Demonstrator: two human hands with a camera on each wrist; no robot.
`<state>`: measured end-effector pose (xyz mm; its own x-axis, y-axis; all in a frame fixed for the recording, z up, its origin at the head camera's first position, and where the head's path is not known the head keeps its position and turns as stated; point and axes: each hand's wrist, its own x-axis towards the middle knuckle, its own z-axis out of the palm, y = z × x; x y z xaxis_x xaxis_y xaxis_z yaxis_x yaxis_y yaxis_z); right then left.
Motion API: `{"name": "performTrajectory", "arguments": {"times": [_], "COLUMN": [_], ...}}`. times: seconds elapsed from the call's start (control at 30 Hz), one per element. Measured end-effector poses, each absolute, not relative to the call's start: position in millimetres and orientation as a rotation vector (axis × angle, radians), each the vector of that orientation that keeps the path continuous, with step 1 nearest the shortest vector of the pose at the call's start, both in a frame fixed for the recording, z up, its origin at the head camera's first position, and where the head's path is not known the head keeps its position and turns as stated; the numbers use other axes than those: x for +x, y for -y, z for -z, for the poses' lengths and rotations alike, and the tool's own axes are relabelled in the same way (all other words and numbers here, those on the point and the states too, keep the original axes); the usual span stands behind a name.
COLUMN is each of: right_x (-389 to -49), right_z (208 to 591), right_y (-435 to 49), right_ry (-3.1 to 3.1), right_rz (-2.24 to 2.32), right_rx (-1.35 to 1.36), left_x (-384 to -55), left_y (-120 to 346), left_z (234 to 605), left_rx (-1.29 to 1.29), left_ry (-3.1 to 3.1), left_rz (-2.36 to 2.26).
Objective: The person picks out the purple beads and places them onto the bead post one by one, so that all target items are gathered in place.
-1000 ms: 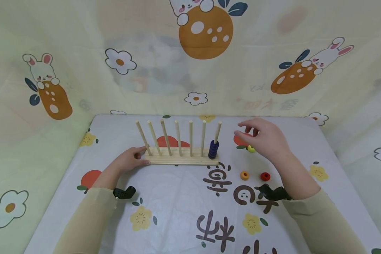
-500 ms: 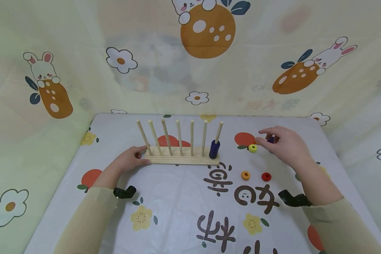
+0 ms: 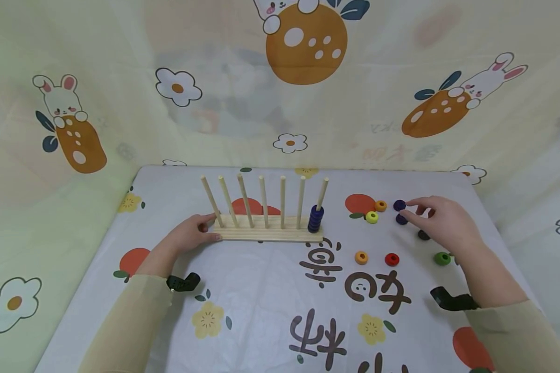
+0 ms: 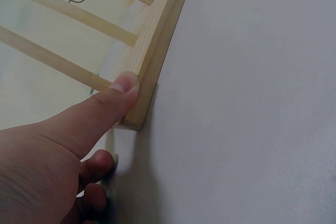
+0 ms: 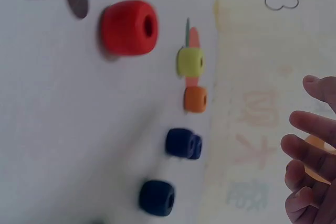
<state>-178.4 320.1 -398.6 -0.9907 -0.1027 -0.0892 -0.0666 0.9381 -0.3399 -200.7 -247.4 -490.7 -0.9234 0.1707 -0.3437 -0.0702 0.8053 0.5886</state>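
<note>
My left hand pinches the left end of a wooden peg stand, thumb at the front and index finger at the back. In the left wrist view its thumb presses on the edge of the base. A stack of dark blue beads sits on the stand's rightmost peg; the other pegs are bare. My right hand is over the right side of the table, fingertips right at two loose dark blue beads. In the right wrist view its fingers are spread with nothing between them.
Loose beads lie around the right hand: an orange bead, a yellow bead, a second orange bead, a red bead, a green bead and a dark bead. A patterned curtain stands behind the table.
My right hand has moved right and toward me, from near the yellow bead to the blue beads, uncovering several beads. My left hand has stayed on the peg stand.
</note>
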Motion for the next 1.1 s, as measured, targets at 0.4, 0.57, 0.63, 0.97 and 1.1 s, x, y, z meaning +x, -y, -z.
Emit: {"name": "performTrajectory", "arguments": {"times": [0.4, 0.57, 0.63, 0.97, 1.1], "right_x": [-173, -167, -167, -169, -172], "right_z": [426, 437, 441, 455, 461], "right_y": [-362, -373, -377, -385, -388], "right_ry": [-2.915, -2.874, -2.859, -2.798, -2.759], "right_rz": [0.478, 0.493, 0.498, 0.478, 0.477], "right_rx": [-0.016, 0.057, 0.083, 0.161, 0.198], "left_x": [-200, -198, -197, -200, -200], "left_y": [245, 244, 244, 247, 247], "left_z": [491, 488, 487, 490, 490], "left_rx": [0.051, 0.035, 0.037, 0.071, 0.073], "left_ry": [-2.610, -2.609, -2.610, -2.612, -2.612], "left_rz": [-0.871, -0.865, -0.865, -0.870, -0.871]}}
